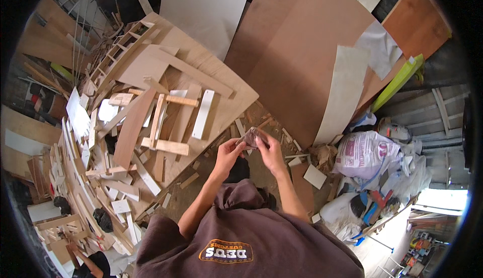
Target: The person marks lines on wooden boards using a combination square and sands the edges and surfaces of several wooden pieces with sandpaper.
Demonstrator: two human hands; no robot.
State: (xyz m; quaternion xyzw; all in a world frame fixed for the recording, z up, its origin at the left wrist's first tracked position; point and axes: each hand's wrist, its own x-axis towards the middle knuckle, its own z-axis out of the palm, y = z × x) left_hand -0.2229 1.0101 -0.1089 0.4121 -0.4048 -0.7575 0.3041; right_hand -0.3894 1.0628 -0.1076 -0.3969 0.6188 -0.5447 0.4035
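Observation:
In front of my chest, both hands are closed on one small, folded, brownish-grey piece (250, 137); whether it is cloth or sandpaper I cannot tell. My left hand (229, 153) pinches its left edge between thumb and fingers. On the other side, the thumb of my right hand (270, 153) presses on its face, with the fingers behind it. Beyond and to the left, apart from my hands, a plywood sheet (229, 89) carries a small wooden frame (166, 122) and a white strip of board (203, 115).
Wood offcuts (143, 175) pile up at the left, with more scraps on the floor. Large brown boards (287, 51) lean ahead. A filled white sack (366, 153) and a lime-green bar (397, 82) are at the right. Another person's arm (85, 260) shows at lower left.

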